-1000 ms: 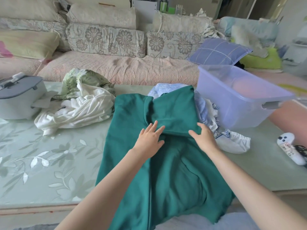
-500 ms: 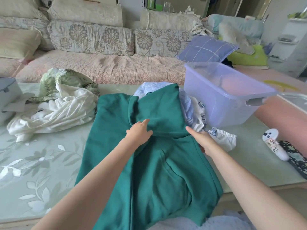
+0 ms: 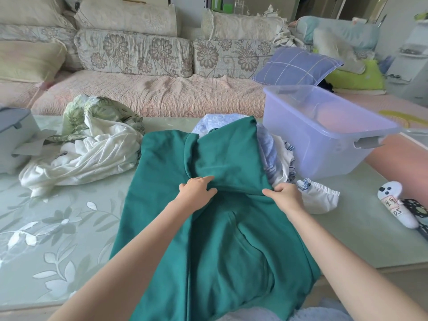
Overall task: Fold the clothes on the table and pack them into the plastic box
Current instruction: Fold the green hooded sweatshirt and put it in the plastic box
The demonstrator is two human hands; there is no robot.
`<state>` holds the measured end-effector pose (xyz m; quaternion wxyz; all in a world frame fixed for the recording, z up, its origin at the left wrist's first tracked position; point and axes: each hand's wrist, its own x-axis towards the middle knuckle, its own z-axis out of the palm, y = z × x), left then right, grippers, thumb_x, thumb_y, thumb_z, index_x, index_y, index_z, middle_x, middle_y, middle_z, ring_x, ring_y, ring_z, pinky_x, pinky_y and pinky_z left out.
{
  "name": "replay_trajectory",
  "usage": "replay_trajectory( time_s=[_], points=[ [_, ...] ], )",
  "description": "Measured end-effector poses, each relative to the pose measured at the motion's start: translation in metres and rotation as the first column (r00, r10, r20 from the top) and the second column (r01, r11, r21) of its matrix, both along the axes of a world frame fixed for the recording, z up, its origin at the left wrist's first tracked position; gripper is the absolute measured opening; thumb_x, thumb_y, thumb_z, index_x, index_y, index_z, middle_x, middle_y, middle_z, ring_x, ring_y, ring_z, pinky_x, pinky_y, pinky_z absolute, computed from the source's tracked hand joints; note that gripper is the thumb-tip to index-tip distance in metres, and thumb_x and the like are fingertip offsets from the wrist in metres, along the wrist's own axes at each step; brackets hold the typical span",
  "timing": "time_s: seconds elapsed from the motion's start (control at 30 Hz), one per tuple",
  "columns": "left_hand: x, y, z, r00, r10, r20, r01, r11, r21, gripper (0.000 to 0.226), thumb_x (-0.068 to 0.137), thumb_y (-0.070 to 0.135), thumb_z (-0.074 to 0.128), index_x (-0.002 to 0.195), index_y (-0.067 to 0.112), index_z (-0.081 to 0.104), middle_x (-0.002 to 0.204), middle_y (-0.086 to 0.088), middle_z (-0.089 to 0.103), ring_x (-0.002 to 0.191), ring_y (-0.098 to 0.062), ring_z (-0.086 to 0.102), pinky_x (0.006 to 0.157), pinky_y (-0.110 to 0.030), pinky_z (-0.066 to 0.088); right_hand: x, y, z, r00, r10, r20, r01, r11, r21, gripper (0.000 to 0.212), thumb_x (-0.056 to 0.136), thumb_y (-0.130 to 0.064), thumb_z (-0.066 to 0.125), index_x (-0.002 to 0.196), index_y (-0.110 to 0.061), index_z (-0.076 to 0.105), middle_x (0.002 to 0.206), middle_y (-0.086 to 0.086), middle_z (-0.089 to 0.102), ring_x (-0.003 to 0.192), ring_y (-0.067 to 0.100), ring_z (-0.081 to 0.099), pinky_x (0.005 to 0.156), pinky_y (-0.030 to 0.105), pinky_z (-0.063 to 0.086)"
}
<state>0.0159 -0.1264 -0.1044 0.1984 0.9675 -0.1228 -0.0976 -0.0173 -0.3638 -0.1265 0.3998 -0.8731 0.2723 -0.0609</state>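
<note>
The green hoodie (image 3: 220, 239) lies spread on the table (image 3: 58, 228), just left of the plastic box (image 3: 324, 144), and the left hand (image 3: 198, 193) and the right hand (image 3: 286, 196) both grasp with curled fingers the lower edge of its folded-down hood.

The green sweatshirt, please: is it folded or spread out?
Partly folded: the left hand and right hand hold a turned-over flap of the green sweatshirt; its body lies spread.

Both forearms are bare, likewise the left grip (image 3: 196, 193) and right grip (image 3: 287, 196)
</note>
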Motion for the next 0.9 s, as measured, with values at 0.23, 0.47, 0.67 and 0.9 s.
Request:
replay_trajectory(
  time_s=[0.23,0.47,0.67,0.9],
  points=[
    [0.002,-0.003,-0.004,1.0,-0.012,-0.02,0.013,1.0,0.028,0.048,0.099,0.039,0.04,0.145,0.027,0.035,0.145,-0.004,0.042,0.136,-0.023,0.031,0.105,-0.039,0.024,-0.005,0.024,-0.008,0.994,-0.039,0.099,0.03,0.995,0.093,0.03,0.074,-0.033,0.074,0.085,-0.009,0.061,0.081,0.004,0.066,0.081,0.027,0.062,0.071,0.036,0.049],
    [0.006,0.003,-0.002,0.999,-0.026,-0.04,0.025,1.0,-0.003,0.041,0.1,0.04,0.037,0.138,0.028,0.046,0.141,-0.001,0.045,0.132,-0.021,0.035,0.105,-0.036,0.021,-0.001,0.023,0.004,0.995,0.017,0.098,-0.033,0.986,0.166,0.023,0.072,-0.021,0.07,0.094,-0.018,0.066,0.086,0.0,0.07,0.08,0.024,0.065,0.076,0.037,0.053],
    [0.011,-0.002,0.006,0.995,0.037,-0.091,-0.042,0.997,-0.063,0.034,0.101,0.042,0.031,0.111,0.026,0.059,0.099,-0.001,0.056,0.099,-0.024,0.046,0.087,-0.034,0.021,0.006,0.039,0.032,0.891,0.054,0.451,-0.115,0.988,0.107,0.019,0.078,-0.004,0.062,0.09,-0.018,0.062,0.076,-0.004,0.062,0.068,0.014,0.053,0.059,0.018,0.04],
    [0.037,-0.014,0.037,0.96,0.22,-0.175,-0.281,0.718,-0.637,0.063,0.083,0.067,0.046,0.116,0.015,0.057,0.11,-0.006,0.065,0.097,-0.022,0.064,0.089,-0.041,0.052,-0.007,0.092,0.035,0.78,0.408,0.475,-0.215,0.887,-0.408,0.03,0.08,-0.01,0.062,0.108,-0.02,0.067,0.102,0.0,0.069,0.089,0.023,0.065,0.076,0.037,0.052]
  ],
)
